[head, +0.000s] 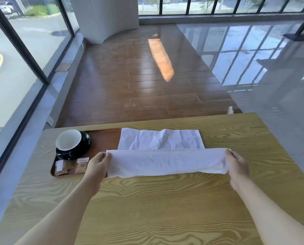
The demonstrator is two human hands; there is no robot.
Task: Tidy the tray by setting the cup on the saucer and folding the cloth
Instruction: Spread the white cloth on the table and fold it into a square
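Observation:
A white cloth [161,152] lies across the brown tray [103,138] and the table, its near half lifted and doubled over. My left hand [99,162] pinches the cloth's left end, and my right hand [237,164] pinches its right end. Both hold the folded edge just above the table. A black cup with a white inside [70,141] sits on a black saucer [85,147] at the tray's left end. The cloth hides the right part of the tray.
Several brown sachets [71,167] lie on the tray's near-left corner, in front of the cup. The wooden table [147,209] stretches toward me. Its far edge is just beyond the tray, with floor below. A glass wall runs along the left.

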